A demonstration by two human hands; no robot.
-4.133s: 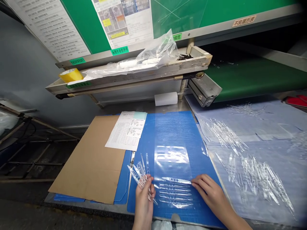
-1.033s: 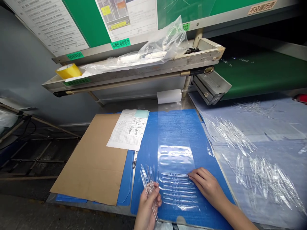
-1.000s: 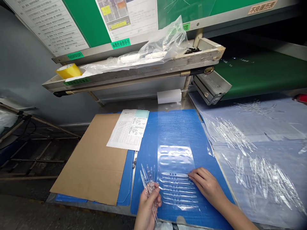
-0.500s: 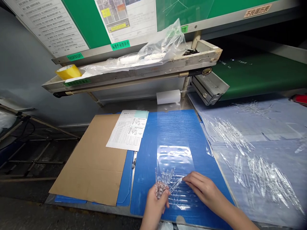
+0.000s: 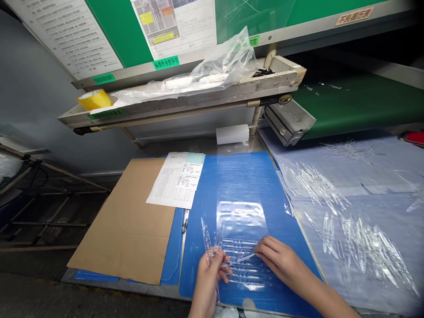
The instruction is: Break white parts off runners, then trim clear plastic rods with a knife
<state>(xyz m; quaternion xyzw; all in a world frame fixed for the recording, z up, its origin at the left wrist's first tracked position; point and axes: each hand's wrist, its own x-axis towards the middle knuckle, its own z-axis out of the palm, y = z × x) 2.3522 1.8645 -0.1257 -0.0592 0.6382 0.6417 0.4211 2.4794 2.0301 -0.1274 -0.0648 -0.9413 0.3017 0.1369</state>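
Note:
My left hand [image 5: 209, 278] is closed around a fan of clear plastic strips [image 5: 212, 240] that stick up from its fingers. My right hand [image 5: 281, 264] pinches one clear strip [image 5: 245, 257] by its end, its other end near my left fingers. Both hands hover over a clear film sheet [image 5: 241, 212] lying on a blue corrugated board [image 5: 238, 176]. Several clear strips [image 5: 245, 270] lie side by side in a row on the film, under and between my hands.
Many loose clear strips [image 5: 361, 243] lie on pale foam sheeting at the right. Brown cardboard [image 5: 129, 221] and a printed paper [image 5: 177, 179] lie at the left. Behind are a white roll [image 5: 232, 134], a shelf with yellow tape [image 5: 94, 99] and a plastic bag [image 5: 215, 73], and a green conveyor [image 5: 351, 104].
My right hand left the laid row and now pinches a single strip taken from the bundle. My left hand moved right toward it, then drew back a little with the remaining strips.

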